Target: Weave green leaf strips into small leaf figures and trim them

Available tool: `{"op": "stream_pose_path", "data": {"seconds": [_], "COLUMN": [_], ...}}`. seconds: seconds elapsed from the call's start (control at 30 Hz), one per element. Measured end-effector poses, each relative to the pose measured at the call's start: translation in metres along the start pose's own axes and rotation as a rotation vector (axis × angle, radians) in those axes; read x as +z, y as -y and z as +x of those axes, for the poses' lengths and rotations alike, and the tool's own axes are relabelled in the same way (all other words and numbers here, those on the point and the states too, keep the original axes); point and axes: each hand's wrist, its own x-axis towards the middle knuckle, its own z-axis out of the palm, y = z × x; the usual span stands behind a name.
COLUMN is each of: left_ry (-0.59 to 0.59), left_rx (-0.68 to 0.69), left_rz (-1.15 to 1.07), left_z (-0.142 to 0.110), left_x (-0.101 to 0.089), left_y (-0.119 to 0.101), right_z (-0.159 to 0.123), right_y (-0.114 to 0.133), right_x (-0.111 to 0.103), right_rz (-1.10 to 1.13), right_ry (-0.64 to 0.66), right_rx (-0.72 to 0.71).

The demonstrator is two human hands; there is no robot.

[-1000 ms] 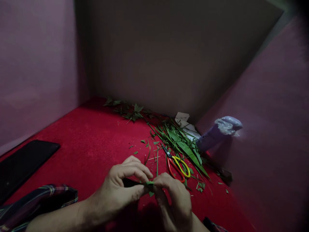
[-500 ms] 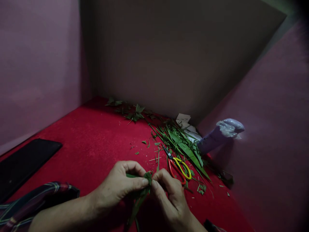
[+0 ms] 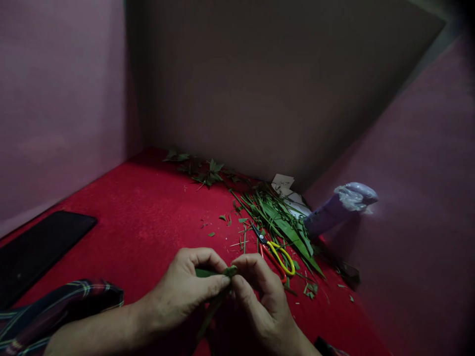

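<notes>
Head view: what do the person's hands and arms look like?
The left hand and right hand are ungloved; no watch or ring shows. The left sleeve is dark plaid with reddish bands and pale lines; of the right sleeve, only a dark scrap shows.

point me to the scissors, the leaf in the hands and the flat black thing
Scissors [image 3: 270,244]: head view, yellow handle near pivot
Held leaf [image 3: 230,271]: head view, pinched bit
Flat black thing [image 3: 42,254]: head view, top face
</notes>
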Motion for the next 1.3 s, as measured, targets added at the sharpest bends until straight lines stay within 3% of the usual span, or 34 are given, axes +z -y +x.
{"op": "stream_pose_path", "data": {"seconds": [0.1,0.27,0.37,0.57,0.9,1.1,1.3], "left_ry": [-0.049,-0.051,-0.016,0.006,0.051,0.019,0.021], "left_rx": [0.015,0.311,0.380,0.376,0.348,0.336,0.111], "left_rz": [0.032,0.357,0.461,0.512,0.555,0.496,0.280], "left_z": [-0.002,-0.002,-0.001,0.002,0.002,-0.001,0.000], "left_x": [0.003,-0.001,-0.004,-0.009,-0.008,-0.006,-0.005], "left_y": [0.005,0.004,0.001,0.005,0.006,0.004,0.006], "right_z": [0.000,-0.001,-0.002,-0.002,0.002,0.000,0.000], "right_y": [0.000,-0.003,-0.004,-0.005,-0.001,0.002,0.003], "right_x": [0.000,0.001,0.002,0.001,-0.001,-0.001,-0.001], "right_rz": [-0.026,-0.005,0.009,-0.018,-0.138,-0.117,-0.106], "right_ry": [-0.042,-0.070,-0.076,-0.088,-0.093,-0.095,-0.076], "right_rx": [-0.031,-0.057,-0.076,-0.090,-0.257,-0.201,-0.139]}}
